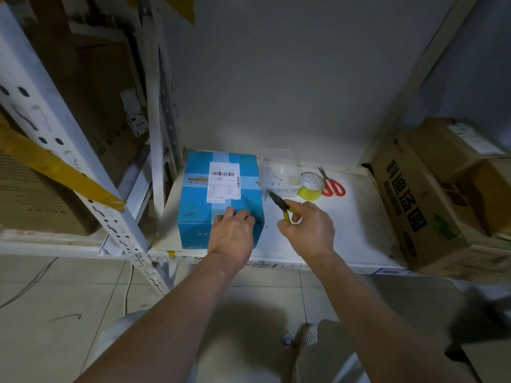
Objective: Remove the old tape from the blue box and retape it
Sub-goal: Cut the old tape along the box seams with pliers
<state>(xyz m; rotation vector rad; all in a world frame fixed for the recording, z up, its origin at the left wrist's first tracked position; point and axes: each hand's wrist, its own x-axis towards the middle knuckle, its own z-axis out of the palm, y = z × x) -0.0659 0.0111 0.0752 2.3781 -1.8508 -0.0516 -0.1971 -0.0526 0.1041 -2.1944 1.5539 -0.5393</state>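
Blue box (219, 197) bears pale tape and a label.

Red-handled scissors (331, 183) lie beside a clear plastic tub (279, 168); brown cartons (420, 205) crowd the shelf's (345, 244) right end.

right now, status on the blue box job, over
Left hand rests on blue box, tape still on. Right hand grips yellow-handled pliers beside the box. Tape roll and scissors untouched, nothing blocking.
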